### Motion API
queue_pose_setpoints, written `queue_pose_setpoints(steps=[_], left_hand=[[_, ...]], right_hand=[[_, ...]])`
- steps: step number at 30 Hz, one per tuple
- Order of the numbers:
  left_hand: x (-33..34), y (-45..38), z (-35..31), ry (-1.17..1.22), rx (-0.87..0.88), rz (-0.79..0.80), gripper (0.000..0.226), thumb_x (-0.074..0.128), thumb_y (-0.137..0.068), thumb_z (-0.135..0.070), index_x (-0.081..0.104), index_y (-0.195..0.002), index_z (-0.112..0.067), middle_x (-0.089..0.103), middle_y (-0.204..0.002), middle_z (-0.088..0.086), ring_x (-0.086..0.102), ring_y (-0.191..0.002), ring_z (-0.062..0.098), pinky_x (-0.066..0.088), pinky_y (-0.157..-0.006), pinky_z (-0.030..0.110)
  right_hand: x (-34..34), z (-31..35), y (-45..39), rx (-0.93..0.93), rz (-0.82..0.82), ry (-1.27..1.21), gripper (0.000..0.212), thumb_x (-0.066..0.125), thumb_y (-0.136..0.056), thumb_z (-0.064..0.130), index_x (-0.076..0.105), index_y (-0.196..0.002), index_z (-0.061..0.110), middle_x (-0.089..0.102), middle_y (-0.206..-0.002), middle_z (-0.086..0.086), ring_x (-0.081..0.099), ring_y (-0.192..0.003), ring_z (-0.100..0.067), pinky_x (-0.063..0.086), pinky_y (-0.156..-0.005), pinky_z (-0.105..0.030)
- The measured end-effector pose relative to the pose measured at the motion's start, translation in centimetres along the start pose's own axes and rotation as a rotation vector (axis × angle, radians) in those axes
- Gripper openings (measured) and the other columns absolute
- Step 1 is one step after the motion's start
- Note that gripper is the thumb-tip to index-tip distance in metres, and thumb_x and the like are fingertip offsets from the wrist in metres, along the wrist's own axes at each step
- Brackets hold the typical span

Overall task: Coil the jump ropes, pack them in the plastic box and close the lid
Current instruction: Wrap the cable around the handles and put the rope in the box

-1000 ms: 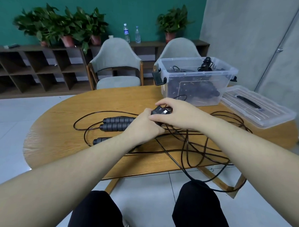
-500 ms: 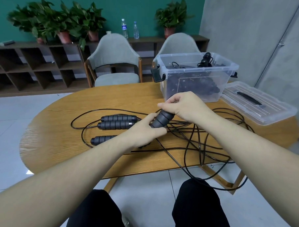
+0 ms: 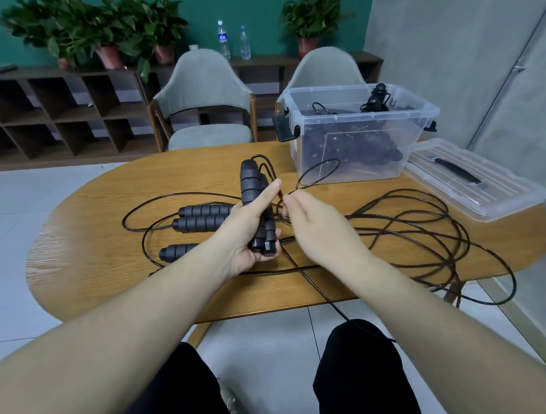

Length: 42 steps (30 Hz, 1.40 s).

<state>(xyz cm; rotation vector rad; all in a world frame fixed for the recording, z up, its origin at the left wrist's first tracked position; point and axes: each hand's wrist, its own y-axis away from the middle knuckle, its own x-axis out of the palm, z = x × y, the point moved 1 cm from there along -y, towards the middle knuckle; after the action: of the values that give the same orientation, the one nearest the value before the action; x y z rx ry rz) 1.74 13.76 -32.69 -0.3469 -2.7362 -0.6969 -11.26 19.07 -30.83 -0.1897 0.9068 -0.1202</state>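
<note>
My left hand [image 3: 248,234] grips a pair of black ribbed jump rope handles [image 3: 250,184], held upright above the wooden table [image 3: 107,256]. Just to the right, my right hand [image 3: 315,221] pinches the thin black cord [image 3: 317,171] that loops up from the handles. More loose cord [image 3: 420,232] lies tangled across the table's right half and hangs over the front edge. Three other black handles [image 3: 199,217] lie flat to the left. The clear plastic box [image 3: 356,135] stands at the back right with coiled ropes inside, and its lid [image 3: 473,181] lies beside it.
Two grey chairs [image 3: 207,110] stand behind the table. A dark low shelf [image 3: 50,109] with potted plants and two water bottles [image 3: 222,37] runs along the green wall. My knees in black trousers [image 3: 361,367] are under the front edge.
My left hand has lifted the two handles from a low slant to upright. My right hand let go of the handle top and now pinches the cord beside them.
</note>
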Motion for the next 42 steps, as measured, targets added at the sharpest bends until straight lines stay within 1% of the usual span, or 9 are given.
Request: queue_pose_setpoints(steps=[6,11,14,18,23,30,33,35,42], left_hand=[[0.9,-0.2,0.9,-0.034,-0.028,0.0,0.05,0.084,-0.078,-0.03,0.055,-0.117,-0.018,0.07,-0.086,0.009,0.071,-0.064,0.024,0.059,-0.061,0.043],[0.5,-0.4,0.4,0.072,-0.054,0.008,0.009,0.059,-0.089,-0.011,0.053,-0.093,-0.016,0.063,-0.066,0.005,0.062,-0.061,0.022,0.057,-0.067,0.038],[0.0,-0.2,-0.2,0.112,-0.072,0.067,0.014,0.057,-0.087,-0.011,0.054,-0.101,-0.01,0.061,-0.07,0.008,0.061,-0.06,0.021,0.054,-0.067,0.036],[-0.6,0.3,-0.3,0.027,-0.075,0.209,0.039,0.059,-0.079,-0.01,0.054,-0.117,-0.006,0.06,-0.077,0.011,0.061,-0.066,0.021,0.05,-0.063,0.035],[-0.9,1.2,-0.1,-0.085,-0.036,0.389,0.045,0.054,-0.068,-0.005,0.052,-0.113,-0.004,0.054,-0.078,0.015,0.055,-0.07,0.025,0.05,-0.058,0.033],[-0.2,3.4,-1.5,-0.855,0.137,0.595,0.034,0.063,-0.071,0.001,0.05,-0.095,-0.02,0.054,-0.069,-0.008,0.048,-0.064,0.014,0.041,-0.057,0.027],[0.7,3.6,-1.8,-1.383,0.242,0.545,0.049,0.075,-0.077,-0.014,0.047,-0.117,-0.027,0.057,-0.084,-0.008,0.052,-0.072,0.013,0.044,-0.062,0.027],[1.1,3.4,-1.9,-1.606,0.285,0.499,0.064,0.076,-0.08,-0.021,0.04,-0.133,-0.024,0.058,-0.095,-0.003,0.056,-0.079,0.015,0.049,-0.068,0.029],[0.5,2.2,-1.1,-2.06,0.44,0.238,0.07,0.073,-0.08,-0.032,0.037,-0.138,-0.017,0.045,-0.125,0.006,0.051,-0.114,0.03,0.05,-0.094,0.042]], right_hand=[[1.4,0.2,2.3,-0.24,-0.108,0.393,0.029,0.027,-0.107,0.037,0.05,-0.109,0.02,0.058,-0.074,0.002,0.062,-0.067,-0.029,0.042,-0.055,-0.036],[1.8,-1.5,2.3,-0.202,0.02,0.226,0.025,0.028,-0.105,0.046,0.043,-0.095,0.028,0.055,-0.074,0.007,0.057,-0.069,-0.025,0.041,-0.058,-0.035],[1.7,-3.0,1.9,-0.161,0.093,0.182,0.031,0.03,-0.104,0.051,0.055,-0.109,0.033,0.051,-0.066,0.012,0.057,-0.071,-0.019,0.039,-0.06,-0.032],[1.5,-4.6,2.0,-0.113,0.249,-0.035,0.034,0.031,-0.095,0.065,0.059,-0.098,0.046,0.069,-0.096,0.008,0.061,-0.077,-0.01,0.052,-0.076,-0.036],[0.6,-5.4,2.1,-0.133,0.417,-0.152,0.036,0.048,-0.097,0.053,0.058,-0.073,0.028,0.053,-0.066,0.017,0.049,-0.067,-0.002,0.044,-0.071,-0.029],[-2.3,-6.4,-0.1,-0.174,0.527,0.083,0.049,0.055,-0.075,0.08,0.063,-0.077,0.032,0.063,-0.077,0.02,0.057,-0.074,0.0,0.049,-0.072,-0.028],[-3.6,-5.7,-1.4,-0.233,0.616,0.241,0.006,0.067,-0.089,0.036,0.063,-0.086,0.032,0.067,-0.087,0.01,0.061,-0.082,-0.01,0.048,-0.073,-0.029],[-4.2,-5.3,-2.2,-0.261,0.599,0.477,0.012,0.062,-0.092,0.02,0.058,-0.083,0.026,0.062,-0.078,0.007,0.055,-0.073,-0.013,0.042,-0.062,-0.029],[-6.2,-4.1,-3.6,-0.176,0.405,0.444,0.044,0.056,-0.092,0.058,0.055,-0.075,0.018,0.051,-0.063,0.004,0.044,-0.061,-0.012,0.038,-0.059,-0.034]])
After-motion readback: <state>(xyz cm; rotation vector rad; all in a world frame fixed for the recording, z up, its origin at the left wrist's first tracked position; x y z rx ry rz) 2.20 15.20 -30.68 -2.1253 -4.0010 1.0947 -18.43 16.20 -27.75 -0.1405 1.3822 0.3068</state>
